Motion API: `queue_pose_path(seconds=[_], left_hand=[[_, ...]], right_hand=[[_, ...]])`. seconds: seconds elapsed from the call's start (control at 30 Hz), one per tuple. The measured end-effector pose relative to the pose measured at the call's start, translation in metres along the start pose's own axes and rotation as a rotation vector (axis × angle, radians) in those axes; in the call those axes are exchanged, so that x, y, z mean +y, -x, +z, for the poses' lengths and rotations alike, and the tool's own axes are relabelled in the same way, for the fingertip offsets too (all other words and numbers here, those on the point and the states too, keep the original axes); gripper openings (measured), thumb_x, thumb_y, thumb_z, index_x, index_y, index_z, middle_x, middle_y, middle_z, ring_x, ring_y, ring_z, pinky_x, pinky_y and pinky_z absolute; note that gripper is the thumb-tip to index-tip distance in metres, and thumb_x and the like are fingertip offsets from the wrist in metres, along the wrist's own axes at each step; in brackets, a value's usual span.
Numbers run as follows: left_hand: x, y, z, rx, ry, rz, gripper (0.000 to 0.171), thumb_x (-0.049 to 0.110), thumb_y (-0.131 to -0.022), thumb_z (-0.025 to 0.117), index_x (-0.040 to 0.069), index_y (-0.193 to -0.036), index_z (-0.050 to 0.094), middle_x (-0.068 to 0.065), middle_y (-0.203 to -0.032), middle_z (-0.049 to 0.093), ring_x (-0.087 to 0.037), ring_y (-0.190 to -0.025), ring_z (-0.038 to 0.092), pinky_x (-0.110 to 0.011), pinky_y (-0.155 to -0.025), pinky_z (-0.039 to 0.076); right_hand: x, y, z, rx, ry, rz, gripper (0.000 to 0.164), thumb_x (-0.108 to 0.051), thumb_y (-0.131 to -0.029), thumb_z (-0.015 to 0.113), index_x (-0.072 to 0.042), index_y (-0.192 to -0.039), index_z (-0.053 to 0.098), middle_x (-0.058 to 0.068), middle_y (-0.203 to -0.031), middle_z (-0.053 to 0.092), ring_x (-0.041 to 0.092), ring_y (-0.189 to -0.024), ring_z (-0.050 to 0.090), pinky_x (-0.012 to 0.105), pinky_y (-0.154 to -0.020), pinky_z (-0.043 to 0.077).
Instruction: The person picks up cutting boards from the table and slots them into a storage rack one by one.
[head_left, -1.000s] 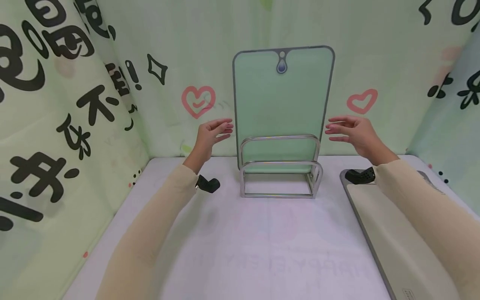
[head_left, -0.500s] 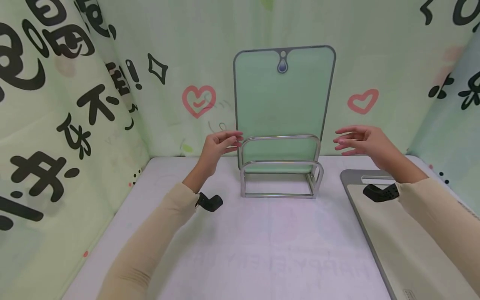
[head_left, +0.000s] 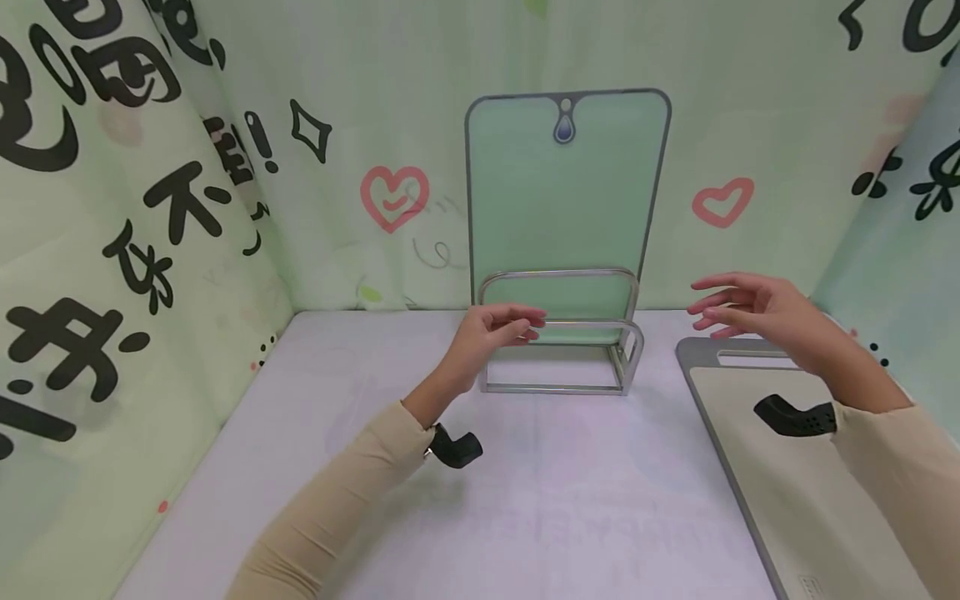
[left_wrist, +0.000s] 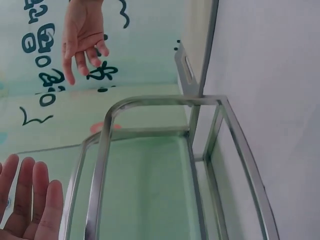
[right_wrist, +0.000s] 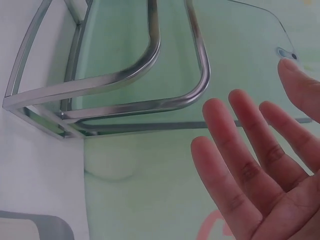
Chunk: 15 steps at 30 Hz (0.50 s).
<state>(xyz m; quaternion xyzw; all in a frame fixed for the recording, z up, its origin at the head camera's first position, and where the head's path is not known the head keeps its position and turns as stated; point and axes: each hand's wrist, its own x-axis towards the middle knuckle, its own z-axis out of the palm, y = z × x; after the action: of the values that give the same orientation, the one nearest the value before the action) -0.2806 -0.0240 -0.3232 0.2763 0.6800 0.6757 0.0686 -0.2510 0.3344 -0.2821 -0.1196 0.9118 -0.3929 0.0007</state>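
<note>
A green cutting board (head_left: pixel 566 200) with a grey rim and a teardrop-shaped mark at its top stands upright in a metal rack (head_left: pixel 556 389). My left hand (head_left: pixel 491 337) is in front of the rack and overlaps its left side in the head view, its fingers loosely extended and holding nothing. To the right of the rack, my right hand (head_left: pixel 761 312) hovers with spread, relaxed fingers over the handle end of a cream cutting board (head_left: pixel 750 433) lying flat. The right wrist view shows that palm (right_wrist: pixel 287 210) bare beside the rack's bars (right_wrist: pixel 110 85).
The table (head_left: pixel 540 500) has a pale cloth over it. Printed green curtains (head_left: pixel 360 67) rise behind and on both sides, close behind the green board. The cream board lies along the right side, with a grey rim and a handle slot.
My left hand has moved right and down, from beside the green board to the front of the rack. The right hand has drawn away to the right and lower. Both boards and the rack stay put.
</note>
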Motion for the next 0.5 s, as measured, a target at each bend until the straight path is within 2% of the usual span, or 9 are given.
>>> queue_pose_path(seconds=[0.1,0.2,0.33,0.5], left_hand=[[-0.006,0.002,0.011,-0.006,0.016,-0.016,0.027,0.004,-0.094,0.053,-0.009,-0.116,0.060,-0.028,-0.119,0.060,-0.019,-0.095,0.067,-0.037,-0.092,0.052],[-0.011,0.003,0.020,-0.008,0.012,-0.025,0.027,0.004,-0.094,0.053,-0.008,-0.117,0.061,-0.026,-0.119,0.061,-0.022,-0.098,0.066,-0.036,-0.090,0.053],[-0.017,0.002,0.033,-0.019,0.011,-0.034,0.027,0.004,-0.093,0.054,-0.007,-0.117,0.061,-0.025,-0.119,0.062,-0.028,-0.099,0.065,-0.039,-0.090,0.053],[-0.025,0.000,0.048,-0.030,0.036,-0.065,0.027,0.005,-0.094,0.053,-0.006,-0.117,0.061,-0.024,-0.120,0.062,-0.039,-0.104,0.061,-0.033,-0.087,0.054]], right_hand=[[0.007,0.008,-0.002,-0.009,-0.017,-0.025,0.036,-0.017,-0.095,0.054,-0.020,-0.130,0.048,-0.028,-0.096,0.063,-0.004,-0.085,0.065,0.013,-0.071,0.052],[0.015,0.014,-0.003,-0.015,-0.035,-0.057,0.035,-0.013,-0.095,0.055,-0.027,-0.127,0.049,-0.027,-0.097,0.064,-0.005,-0.085,0.065,0.011,-0.070,0.051],[0.021,0.023,-0.003,0.006,-0.052,-0.073,0.036,-0.008,-0.093,0.056,-0.022,-0.127,0.051,-0.024,-0.099,0.065,-0.003,-0.086,0.066,0.013,-0.071,0.052],[0.030,0.032,-0.003,0.034,-0.044,-0.056,0.036,-0.008,-0.093,0.056,-0.021,-0.127,0.051,-0.025,-0.099,0.065,-0.003,-0.085,0.066,0.012,-0.070,0.052]])
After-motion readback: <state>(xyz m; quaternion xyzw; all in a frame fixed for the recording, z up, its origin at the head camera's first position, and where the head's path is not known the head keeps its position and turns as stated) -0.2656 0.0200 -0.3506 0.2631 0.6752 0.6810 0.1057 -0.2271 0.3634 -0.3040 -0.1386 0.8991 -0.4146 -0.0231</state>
